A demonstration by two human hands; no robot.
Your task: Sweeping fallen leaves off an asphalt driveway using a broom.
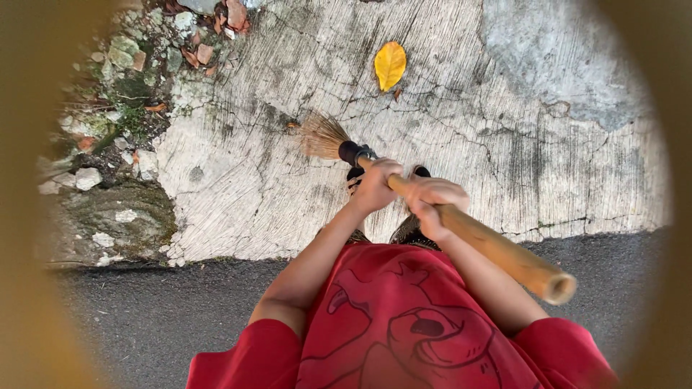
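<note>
The broom lay slanted across the middle of the view, its bamboo handle running from the cut end at lower right up to a dark binding and a fan of straw bristles at upper left. The bristles rested on the cracked concrete slab, their tips pointing toward the slab's broken left edge. Both hands were closed around the handle: the left hand gripped nearer the binding, and the right hand gripped just behind it, the two nearly touching. A yellow leaf lay on the concrete above the bristles, apart from them. To the left of the slab sat a patch of rubble and moss with stones and reddish fragments. Dark asphalt ran along the slab's near edge. The person's red printed shirt filled the lower centre. Dark footwear showed partly beneath the hands; its detail could not be made out.
</note>
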